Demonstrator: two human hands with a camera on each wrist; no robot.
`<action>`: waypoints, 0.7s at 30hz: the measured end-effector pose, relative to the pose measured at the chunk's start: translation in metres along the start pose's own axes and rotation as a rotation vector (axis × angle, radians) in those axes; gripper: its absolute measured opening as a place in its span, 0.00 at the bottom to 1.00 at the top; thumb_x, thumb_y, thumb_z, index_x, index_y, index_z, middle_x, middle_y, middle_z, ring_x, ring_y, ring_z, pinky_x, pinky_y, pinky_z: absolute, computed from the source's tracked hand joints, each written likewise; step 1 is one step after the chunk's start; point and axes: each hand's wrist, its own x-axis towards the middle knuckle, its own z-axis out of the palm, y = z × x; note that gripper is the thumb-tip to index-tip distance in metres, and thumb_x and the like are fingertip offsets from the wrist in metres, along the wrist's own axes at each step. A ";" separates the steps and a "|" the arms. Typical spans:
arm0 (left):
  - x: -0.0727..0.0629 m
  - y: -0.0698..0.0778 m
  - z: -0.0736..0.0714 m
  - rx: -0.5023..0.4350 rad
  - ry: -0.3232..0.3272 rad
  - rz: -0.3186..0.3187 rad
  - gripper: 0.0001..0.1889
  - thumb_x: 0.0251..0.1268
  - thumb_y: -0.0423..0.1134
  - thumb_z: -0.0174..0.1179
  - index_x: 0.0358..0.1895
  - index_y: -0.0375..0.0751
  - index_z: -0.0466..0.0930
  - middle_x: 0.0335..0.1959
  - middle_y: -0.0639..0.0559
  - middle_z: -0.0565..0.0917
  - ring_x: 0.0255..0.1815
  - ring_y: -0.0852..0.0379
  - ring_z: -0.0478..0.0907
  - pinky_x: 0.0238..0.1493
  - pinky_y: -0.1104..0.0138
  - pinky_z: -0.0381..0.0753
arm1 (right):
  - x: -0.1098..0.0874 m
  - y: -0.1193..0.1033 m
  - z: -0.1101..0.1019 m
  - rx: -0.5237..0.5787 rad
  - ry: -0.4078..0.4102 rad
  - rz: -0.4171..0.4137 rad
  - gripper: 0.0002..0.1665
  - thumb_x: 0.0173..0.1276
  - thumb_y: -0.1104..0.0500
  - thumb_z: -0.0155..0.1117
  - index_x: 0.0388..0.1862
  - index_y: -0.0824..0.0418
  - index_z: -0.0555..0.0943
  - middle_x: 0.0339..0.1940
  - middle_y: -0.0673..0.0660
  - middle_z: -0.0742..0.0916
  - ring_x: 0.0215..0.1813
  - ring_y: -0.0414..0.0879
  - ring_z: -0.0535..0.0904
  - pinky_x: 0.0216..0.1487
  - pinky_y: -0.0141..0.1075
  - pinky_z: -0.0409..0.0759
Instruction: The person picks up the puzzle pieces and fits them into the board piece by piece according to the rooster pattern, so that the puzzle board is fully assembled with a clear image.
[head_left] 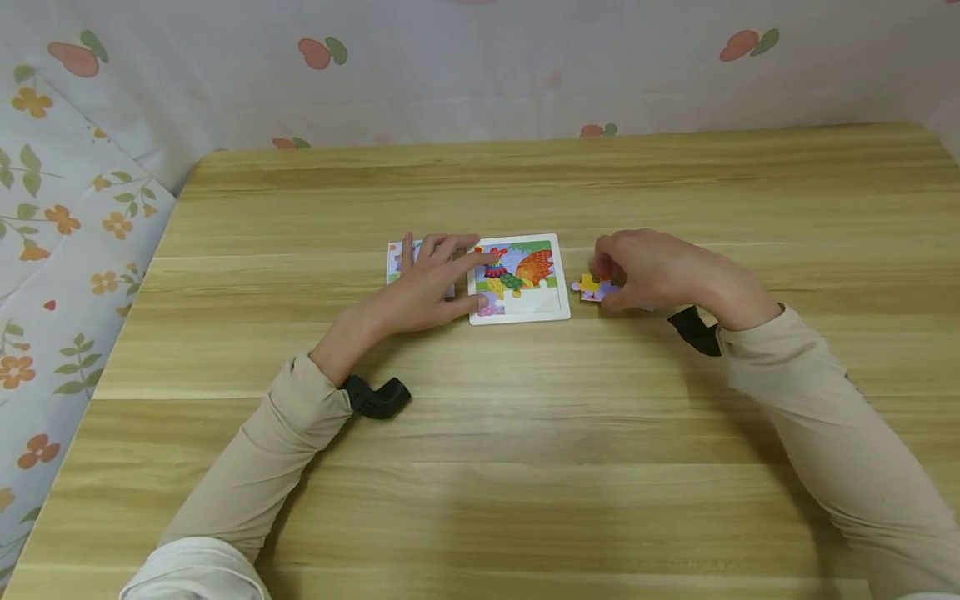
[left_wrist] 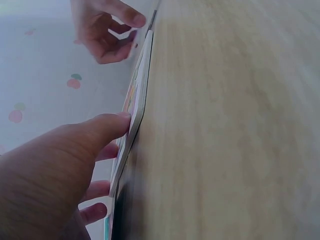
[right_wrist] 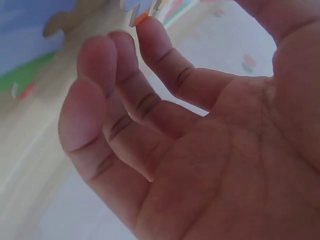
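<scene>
A white-framed jigsaw puzzle [head_left: 525, 317] with a colourful bird picture lies on the table; its lower right part shows bare white backing. My left hand [head_left: 420, 292] rests on the left side of the puzzle with fingers spread, the thumb on the frame's near left part. In the left wrist view the left thumb [left_wrist: 107, 127] lies along the frame's edge. Just right of the frame, my right hand [head_left: 660, 267] pinches a yellow and purple puzzle piece [head_left: 591, 292] between thumb and fingers. Only a corner of that piece [right_wrist: 141, 15] appears in the right wrist view.
Partly under the left hand lies a picture card [head_left: 393, 260], left of the frame. A blue and green printed puzzle part [right_wrist: 25, 37] shows beside the right fingers. Black wrist mounts [head_left: 378, 398] stick out from both sleeves. A patterned curtain [head_left: 465, 75] hangs behind the wooden table [head_left: 480, 467].
</scene>
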 end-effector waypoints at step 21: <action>0.003 0.005 0.001 0.026 0.036 -0.066 0.27 0.63 0.52 0.55 0.66 0.59 0.66 0.70 0.51 0.58 0.68 0.46 0.48 0.60 0.37 0.25 | 0.022 -0.026 0.023 0.077 0.247 -0.361 0.13 0.54 0.64 0.70 0.37 0.63 0.76 0.34 0.54 0.79 0.34 0.47 0.73 0.37 0.38 0.72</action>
